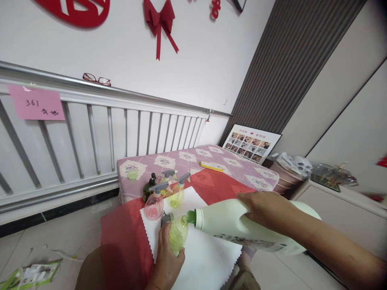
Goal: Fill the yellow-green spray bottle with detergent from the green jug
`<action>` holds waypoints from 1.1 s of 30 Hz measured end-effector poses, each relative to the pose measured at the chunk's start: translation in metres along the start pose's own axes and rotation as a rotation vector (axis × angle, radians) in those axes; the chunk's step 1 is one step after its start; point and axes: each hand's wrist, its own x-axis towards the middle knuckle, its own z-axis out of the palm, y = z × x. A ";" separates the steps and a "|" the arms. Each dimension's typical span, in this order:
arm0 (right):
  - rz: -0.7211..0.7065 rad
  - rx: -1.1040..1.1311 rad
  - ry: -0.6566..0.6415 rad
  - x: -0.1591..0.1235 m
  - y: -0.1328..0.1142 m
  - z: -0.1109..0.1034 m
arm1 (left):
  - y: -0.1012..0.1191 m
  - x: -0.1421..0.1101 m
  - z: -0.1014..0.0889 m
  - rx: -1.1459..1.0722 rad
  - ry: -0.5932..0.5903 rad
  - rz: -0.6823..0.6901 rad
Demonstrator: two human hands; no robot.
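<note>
My right hand [266,207] is wrapped round the handle of a large pale green jug [223,219], tipped nearly onto its side. The jug's green spout [191,217] meets the mouth of a yellow-green clear bottle [179,235]; whether liquid is flowing I cannot tell. Closed round that bottle, my left hand [166,262] keeps it roughly upright above a white sheet [205,257]. A grey spray head [166,218] shows by my left fingertips; what it belongs to is unclear. Just beyond stand a pink spray bottle [154,207], a yellow spray bottle [177,197] and a dark bottle [148,187].
A red cloth [121,237] lies under the sheet on a low, purple patterned bed or table [193,157]. A yellow-and-white box [211,166] lies toward the back. A white railing [99,133] runs along the wall; a cabinet [329,205] stands right.
</note>
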 end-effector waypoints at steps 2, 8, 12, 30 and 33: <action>-0.005 0.001 0.005 0.000 0.000 0.000 | 0.000 0.000 0.000 -0.003 -0.005 0.000; -0.021 0.026 0.032 0.000 0.003 0.004 | 0.002 0.001 0.001 0.025 -0.010 0.009; -0.012 0.025 0.024 0.000 0.003 0.004 | 0.001 0.000 0.001 0.006 0.002 0.005; 0.010 0.022 0.000 0.000 0.000 0.001 | 0.001 0.000 -0.002 -0.017 -0.006 -0.004; 0.012 0.020 -0.012 -0.001 -0.001 -0.001 | 0.001 0.000 -0.001 -0.020 -0.003 0.007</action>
